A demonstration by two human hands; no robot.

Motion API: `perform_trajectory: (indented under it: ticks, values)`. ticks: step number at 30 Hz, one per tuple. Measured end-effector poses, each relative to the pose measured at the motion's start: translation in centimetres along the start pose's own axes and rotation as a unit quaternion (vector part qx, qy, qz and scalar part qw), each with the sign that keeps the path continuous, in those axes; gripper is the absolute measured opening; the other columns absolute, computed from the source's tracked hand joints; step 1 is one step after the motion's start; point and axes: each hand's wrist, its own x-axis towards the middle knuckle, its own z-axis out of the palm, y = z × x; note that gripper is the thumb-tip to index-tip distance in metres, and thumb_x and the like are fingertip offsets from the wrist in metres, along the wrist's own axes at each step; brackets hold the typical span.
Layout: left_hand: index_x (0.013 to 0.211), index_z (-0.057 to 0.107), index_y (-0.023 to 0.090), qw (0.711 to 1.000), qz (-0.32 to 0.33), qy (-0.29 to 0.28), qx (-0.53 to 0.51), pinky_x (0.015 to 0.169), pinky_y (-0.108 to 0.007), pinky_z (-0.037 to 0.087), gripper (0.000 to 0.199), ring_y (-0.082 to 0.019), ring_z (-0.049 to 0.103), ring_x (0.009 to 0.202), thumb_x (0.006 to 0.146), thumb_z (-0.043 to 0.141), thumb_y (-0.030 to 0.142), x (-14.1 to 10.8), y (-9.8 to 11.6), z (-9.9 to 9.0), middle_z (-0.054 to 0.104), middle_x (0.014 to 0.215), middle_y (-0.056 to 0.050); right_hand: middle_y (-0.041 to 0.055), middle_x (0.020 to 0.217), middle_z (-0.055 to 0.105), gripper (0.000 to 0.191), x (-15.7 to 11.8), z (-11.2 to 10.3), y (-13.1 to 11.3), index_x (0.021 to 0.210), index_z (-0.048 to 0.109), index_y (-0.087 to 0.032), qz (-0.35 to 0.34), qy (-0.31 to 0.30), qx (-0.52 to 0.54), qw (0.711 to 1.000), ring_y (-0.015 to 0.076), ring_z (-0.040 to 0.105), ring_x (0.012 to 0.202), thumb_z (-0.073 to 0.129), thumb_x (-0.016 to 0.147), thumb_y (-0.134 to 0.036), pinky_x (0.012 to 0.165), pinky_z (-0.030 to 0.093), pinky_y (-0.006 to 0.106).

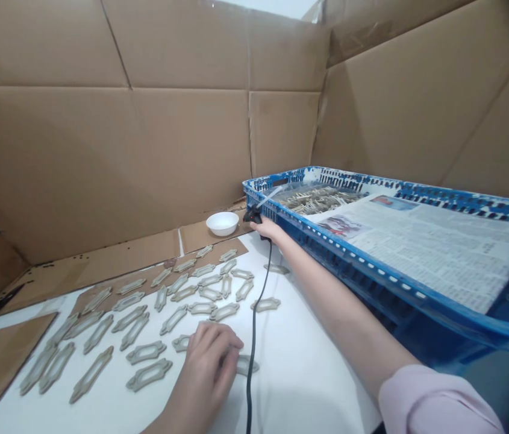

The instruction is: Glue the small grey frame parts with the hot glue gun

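Observation:
My left hand is curled over a flat beige openwork piece on a white board, and the hand hides the piece's middle. Several similar elongated pieces lie around it in loose rows. At the far end of my outstretched arm, my right hand grips a black hot glue gun with a clear glue stick in its back. The gun's black cable runs down across the board between my hands.
A blue plastic crate lined with newspaper holds a heap of pieces and stands right of the board, beside my right arm. A white bowl sits on brown cardboard beyond the board. Cardboard walls rise behind and around.

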Motion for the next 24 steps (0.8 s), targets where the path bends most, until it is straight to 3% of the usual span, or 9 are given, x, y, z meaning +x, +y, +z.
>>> perform_trajectory:
  ticks: [6, 10, 24]
  values:
    - [0.085, 0.05, 0.022, 1.0, -0.006, 0.008, -0.006, 0.08, -0.036, 0.038, 0.017, -0.021, 0.044, 0.092, 0.086, 0.033, 0.023, 0.0, -0.1, 0.3, 0.054, 0.09, -0.005, 0.0082, 0.115, 0.05, 0.035, 0.4, 1.6, 0.6, 0.115, 0.046, -0.016, 0.025, 0.038, -0.058, 0.997, 0.0191, 0.052, 0.098, 0.046, 0.085, -0.035, 0.081, 0.044, 0.041]
    - [0.093, 0.05, 0.023, 0.999, -0.034, 0.02, -0.017, 0.08, -0.035, 0.039, 0.018, -0.02, 0.044, 0.094, 0.085, 0.034, 0.023, -0.2, -0.1, 0.4, 0.052, 0.093, -0.005, 0.008, 0.112, 0.051, 0.036, -0.1, 2.2, 0.8, 0.115, 0.046, -0.016, 0.04, 0.02, -0.101, 0.994, 0.0188, 0.053, 0.096, 0.046, 0.085, -0.036, 0.08, 0.045, 0.04]
    - [0.097, 0.048, 0.026, 0.998, -0.044, 0.022, -0.028, 0.083, -0.035, 0.037, 0.017, -0.02, 0.043, 0.096, 0.086, 0.034, 0.026, -0.5, -0.2, 0.5, 0.05, 0.096, -0.004, 0.0081, 0.11, 0.054, 0.037, -1.5, 0.1, -1.4, 0.109, 0.051, -0.014, 0.016, -0.041, -0.274, 0.961, 0.0185, 0.054, 0.096, 0.045, 0.084, -0.041, 0.081, 0.044, 0.04]
